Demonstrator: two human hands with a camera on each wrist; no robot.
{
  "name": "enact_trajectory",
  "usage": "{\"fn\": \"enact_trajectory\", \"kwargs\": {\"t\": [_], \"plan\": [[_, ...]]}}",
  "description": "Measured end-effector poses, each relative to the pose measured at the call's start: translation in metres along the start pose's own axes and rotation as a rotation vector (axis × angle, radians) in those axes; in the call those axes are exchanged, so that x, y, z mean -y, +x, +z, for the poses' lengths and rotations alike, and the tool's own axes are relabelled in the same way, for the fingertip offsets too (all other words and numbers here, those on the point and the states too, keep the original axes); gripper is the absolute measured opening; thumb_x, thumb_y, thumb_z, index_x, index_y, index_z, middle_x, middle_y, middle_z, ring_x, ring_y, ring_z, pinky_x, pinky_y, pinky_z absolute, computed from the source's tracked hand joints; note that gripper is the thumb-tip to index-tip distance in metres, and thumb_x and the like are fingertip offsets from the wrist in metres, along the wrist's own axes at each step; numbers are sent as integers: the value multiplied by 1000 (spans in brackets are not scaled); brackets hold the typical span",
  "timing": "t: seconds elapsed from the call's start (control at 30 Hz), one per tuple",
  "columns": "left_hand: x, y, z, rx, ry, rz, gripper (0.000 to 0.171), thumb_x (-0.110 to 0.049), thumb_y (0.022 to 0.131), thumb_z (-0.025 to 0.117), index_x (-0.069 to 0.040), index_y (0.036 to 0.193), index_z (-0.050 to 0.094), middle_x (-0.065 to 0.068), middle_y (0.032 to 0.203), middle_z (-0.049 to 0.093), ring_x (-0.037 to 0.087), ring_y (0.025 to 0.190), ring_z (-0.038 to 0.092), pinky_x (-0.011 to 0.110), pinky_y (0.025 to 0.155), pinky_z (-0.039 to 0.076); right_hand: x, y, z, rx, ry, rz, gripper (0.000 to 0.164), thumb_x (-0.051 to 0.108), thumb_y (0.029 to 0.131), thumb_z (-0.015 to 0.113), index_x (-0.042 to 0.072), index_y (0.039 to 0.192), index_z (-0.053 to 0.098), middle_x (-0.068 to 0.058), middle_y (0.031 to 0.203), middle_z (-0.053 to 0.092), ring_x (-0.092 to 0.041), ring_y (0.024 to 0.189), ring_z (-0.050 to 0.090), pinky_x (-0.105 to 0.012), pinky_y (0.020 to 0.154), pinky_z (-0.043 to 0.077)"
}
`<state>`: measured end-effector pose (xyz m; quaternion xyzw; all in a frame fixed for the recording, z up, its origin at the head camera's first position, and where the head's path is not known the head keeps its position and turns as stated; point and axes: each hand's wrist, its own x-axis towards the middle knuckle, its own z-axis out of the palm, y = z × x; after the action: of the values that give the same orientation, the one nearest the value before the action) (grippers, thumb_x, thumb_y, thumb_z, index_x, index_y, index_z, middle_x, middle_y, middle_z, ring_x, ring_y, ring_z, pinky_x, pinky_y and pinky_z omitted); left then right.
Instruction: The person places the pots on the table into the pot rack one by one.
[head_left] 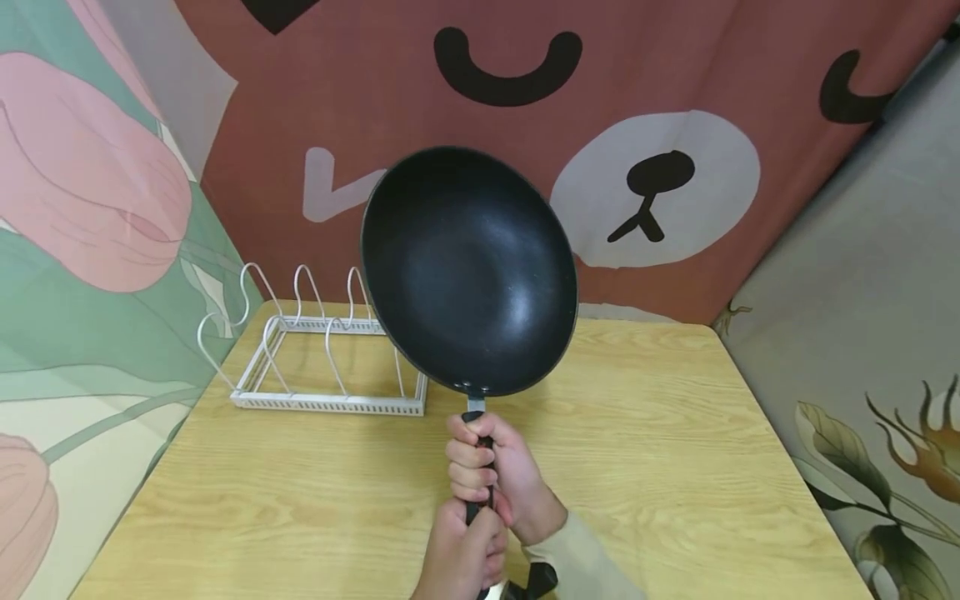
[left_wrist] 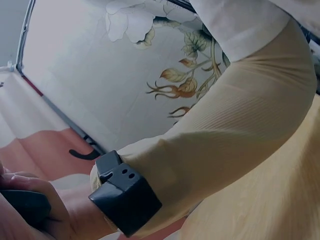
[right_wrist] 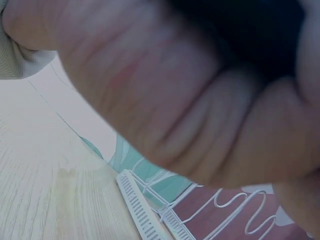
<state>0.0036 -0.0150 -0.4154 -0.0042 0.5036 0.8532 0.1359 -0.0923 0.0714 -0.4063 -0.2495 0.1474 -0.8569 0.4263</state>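
A black wok (head_left: pixel 468 275) stands raised with its inside facing me and its bowl above the handle. My right hand (head_left: pixel 506 467) grips the black handle (head_left: pixel 478 508) just below the metal neck, fingers wrapped round it. Lower on the same handle, my left hand (head_left: pixel 465 550) holds on with the thumb laid along it. Part of the dark handle (left_wrist: pixel 25 205) shows inside the fingers in the left wrist view. Blurred fingers of the right hand (right_wrist: pixel 150 100) fill most of the right wrist view.
On the wooden table (head_left: pixel 637 467), a white wire rack (head_left: pixel 330 404) with upright curved loops stands at the back left. The wok overlaps its right end in the head view. Behind hangs a red-brown curtain (head_left: pixel 300 100) with a bear face; printed curtains flank both sides.
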Motion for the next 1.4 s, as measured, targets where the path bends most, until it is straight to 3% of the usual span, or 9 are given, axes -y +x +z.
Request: {"fn": "enact_trajectory", "kwargs": {"t": [0.23,0.43,0.73,0.97,1.13,1.4], "plan": [[-8,-1,-12,13,68,53,10,4,86,45,-5,86,50,-9,52,36,0,40,28,16,38,23,-5,14,-1,61,19,-20,17,22,96,46,17,82,37,11,60,25,-1,45,27,-11,45,32],[-15,-4,-22,-11,155,78,4,4,86,46,2,88,49,-8,51,36,1,39,29,16,38,23,-11,26,-2,117,23,-52,17,22,96,45,17,82,36,11,59,25,-1,44,26,-12,43,28],[-21,-4,-32,-26,224,115,4,6,86,46,3,86,49,-7,50,37,1,40,31,17,39,25,-15,38,-5,187,59,-39,19,21,96,46,17,82,35,11,57,25,-1,43,25,-13,42,25],[-26,-6,-37,-57,353,160,11,6,88,48,14,81,49,-6,50,40,2,40,33,16,40,27,-18,45,-7,278,107,-35,21,21,97,46,17,81,32,11,57,27,-2,42,26,-15,40,21],[-30,-6,-37,-96,497,228,24,4,91,53,5,68,47,-10,50,39,1,40,32,15,39,25,-20,50,-9,339,147,-48,23,22,96,47,17,81,31,11,56,28,-2,41,25,-15,38,21],[-36,-9,-46,-166,622,309,22,3,92,58,-4,71,53,-11,53,40,1,43,34,16,40,26,-25,65,-8,372,144,-40,25,24,94,49,18,78,31,12,54,27,-3,39,24,-16,36,20]]}}
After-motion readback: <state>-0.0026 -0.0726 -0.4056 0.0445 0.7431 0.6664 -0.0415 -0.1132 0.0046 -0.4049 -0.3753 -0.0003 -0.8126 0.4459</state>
